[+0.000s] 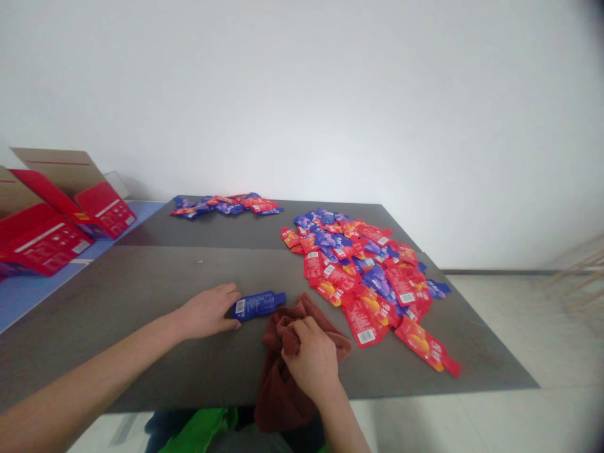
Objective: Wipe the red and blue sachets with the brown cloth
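Note:
My left hand (213,311) is closed on the bottom end of a blue pouch (258,305). The pouch lies flat on the dark table, barcode side up, its narrow neck pointing right. My right hand (312,357) grips a bunched brown cloth (283,384) just right of the pouch's neck. Part of the cloth hangs over the table's front edge. Right of the cloth spreads a large pile of red and blue pouches (363,270). One red pouch (425,345) with orange fruit printed on it sticks out at the pile's near right side.
A smaller group of red and blue pouches (226,205) lies at the table's far left. Two open red cartons (106,211) stand on a blue surface (70,272) to the left. The dark table (155,277) reaches back to a white wall (302,100).

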Available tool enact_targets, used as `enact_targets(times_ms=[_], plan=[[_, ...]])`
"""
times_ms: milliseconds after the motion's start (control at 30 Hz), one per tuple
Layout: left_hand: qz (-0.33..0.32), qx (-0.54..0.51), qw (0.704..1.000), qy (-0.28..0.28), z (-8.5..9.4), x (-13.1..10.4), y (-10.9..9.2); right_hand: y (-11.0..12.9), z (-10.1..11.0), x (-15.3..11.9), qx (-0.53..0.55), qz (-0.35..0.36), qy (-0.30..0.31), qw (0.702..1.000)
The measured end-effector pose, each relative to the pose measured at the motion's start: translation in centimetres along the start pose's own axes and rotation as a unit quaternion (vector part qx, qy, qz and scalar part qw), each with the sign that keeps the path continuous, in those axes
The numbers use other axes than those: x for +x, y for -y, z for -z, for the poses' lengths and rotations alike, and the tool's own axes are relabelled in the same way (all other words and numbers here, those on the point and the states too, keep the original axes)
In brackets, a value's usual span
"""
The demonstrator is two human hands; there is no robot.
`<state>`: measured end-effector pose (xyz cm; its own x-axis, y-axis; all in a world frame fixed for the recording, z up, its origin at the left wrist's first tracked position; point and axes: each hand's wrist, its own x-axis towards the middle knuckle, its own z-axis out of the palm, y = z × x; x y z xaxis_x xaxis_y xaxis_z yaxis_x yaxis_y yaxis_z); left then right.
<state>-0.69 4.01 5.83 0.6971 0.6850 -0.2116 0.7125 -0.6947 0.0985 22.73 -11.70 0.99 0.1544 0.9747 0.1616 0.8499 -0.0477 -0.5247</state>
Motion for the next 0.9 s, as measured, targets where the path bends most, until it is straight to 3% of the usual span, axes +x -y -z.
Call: enact_targets(times_ms=[133, 300, 533, 633, 767, 900], plan=[[-0.01, 0.027, 1.0, 0.003, 0.1, 0.6, -0.1, -0.1, -0.1, -0.1, 0.005, -0.007, -0.001, 1.0], [-0.044, 0.039, 0.998, 0.013, 0.8, 1.9, 1.2, -0.2, 0.1, -0.1, 0.019, -0.011, 0.008, 1.0], [0.031, 0.001, 0.999, -0.021, -0.9, 3.9, 2.6, 0.1, 0.4, -0.2, 0.03, -0.014, 0.015, 0.999], [0.046, -0.035, 0.998, -0.031, -1.4, 3.6, 2.6, -0.1, 0.4, -0.1, 0.044, -0.017, 0.016, 0.999], [0.034, -0.093, 0.995, -0.003, -0.9, 2.2, 2.2, -0.1, 1.2, 0.5, 0.103, -0.008, 0.019, 0.994], [0.015, -0.174, 0.984, 0.03, -0.6, 0.6, 1.4, 2.2, 1.8, 2.0, 0.134, 0.043, -0.002, 0.99]])
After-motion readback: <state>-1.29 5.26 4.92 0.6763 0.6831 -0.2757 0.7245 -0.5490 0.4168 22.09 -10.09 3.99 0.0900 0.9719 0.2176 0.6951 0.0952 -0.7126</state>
